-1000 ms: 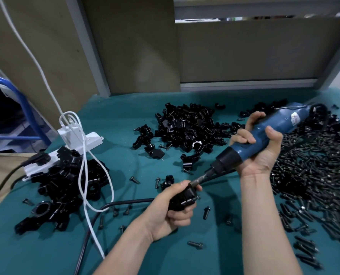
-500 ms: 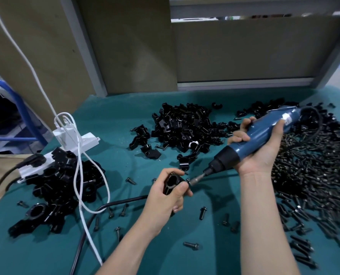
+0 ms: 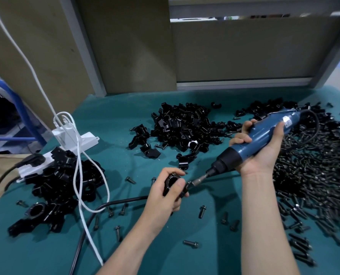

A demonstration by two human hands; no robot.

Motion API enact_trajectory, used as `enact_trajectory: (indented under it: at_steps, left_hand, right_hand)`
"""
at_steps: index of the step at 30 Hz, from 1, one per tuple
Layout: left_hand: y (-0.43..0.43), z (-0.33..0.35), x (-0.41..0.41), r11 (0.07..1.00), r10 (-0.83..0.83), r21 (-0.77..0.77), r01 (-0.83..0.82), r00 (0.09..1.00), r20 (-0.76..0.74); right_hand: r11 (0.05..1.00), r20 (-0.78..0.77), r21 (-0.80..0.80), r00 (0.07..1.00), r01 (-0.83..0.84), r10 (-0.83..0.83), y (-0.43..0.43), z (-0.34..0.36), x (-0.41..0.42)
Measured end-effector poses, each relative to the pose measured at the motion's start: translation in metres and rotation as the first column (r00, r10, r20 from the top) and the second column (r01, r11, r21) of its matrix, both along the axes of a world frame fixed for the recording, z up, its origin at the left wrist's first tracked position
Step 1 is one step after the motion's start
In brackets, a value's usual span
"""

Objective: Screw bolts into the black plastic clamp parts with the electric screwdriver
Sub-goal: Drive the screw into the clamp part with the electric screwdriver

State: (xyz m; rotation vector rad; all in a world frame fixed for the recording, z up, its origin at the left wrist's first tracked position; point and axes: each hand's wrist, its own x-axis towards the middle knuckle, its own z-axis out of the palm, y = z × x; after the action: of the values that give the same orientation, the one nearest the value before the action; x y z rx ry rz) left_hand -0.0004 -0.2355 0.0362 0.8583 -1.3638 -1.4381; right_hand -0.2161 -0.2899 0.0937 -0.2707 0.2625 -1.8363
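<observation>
My left hand [image 3: 166,193] grips a black plastic clamp part [image 3: 172,180] just above the green table mat, near the middle. My right hand [image 3: 260,151] holds the blue electric screwdriver [image 3: 264,135], angled down to the left. Its bit tip [image 3: 193,183] touches a bolt at the clamp's right side. A heap of loose clamp parts [image 3: 183,128] lies behind the hands. A wide spread of black bolts [image 3: 313,175] covers the right of the table.
A pile of assembled clamps [image 3: 54,187] sits at the left beside a white power strip [image 3: 74,141] with white cables [image 3: 79,175]. A black cord [image 3: 109,205] runs across the mat [image 3: 125,245]. Stray bolts [image 3: 191,244] lie scattered near my forearms. Panels stand behind.
My left hand has turned the clamp so its ring opening faces up. The screwdriver has tilted lower and its bit now meets the bolt at the clamp's right side.
</observation>
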Motion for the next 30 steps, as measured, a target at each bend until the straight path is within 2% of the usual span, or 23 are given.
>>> enact_trajectory:
  at_steps: [3, 11, 20, 30]
  left_hand:
    - [-0.001, 0.003, 0.001, 0.997, -0.011, 0.07, 0.016, 0.997, -0.078]
    - [-0.001, 0.0, -0.004, 0.997, -0.027, 0.073, 0.032, 0.997, -0.07]
    - [-0.003, 0.001, -0.002, 0.994, -0.04, 0.099, 0.047, 0.996, -0.076]
    - [-0.005, -0.002, -0.002, 0.994, -0.016, 0.104, 0.022, 0.998, -0.063]
  right_hand:
    - [1.0, -0.025, -0.006, 1.0, -0.018, 0.018, -0.002, -0.003, -0.001]
    - [0.997, 0.019, -0.012, 0.997, -0.076, 0.077, -0.002, -0.001, 0.006]
    - [0.987, -0.007, -0.062, 0.989, -0.148, 0.148, -0.004, -0.003, 0.008]
    - [0.962, -0.054, -0.192, 0.981, -0.193, 0.186, -0.003, 0.001, 0.009]
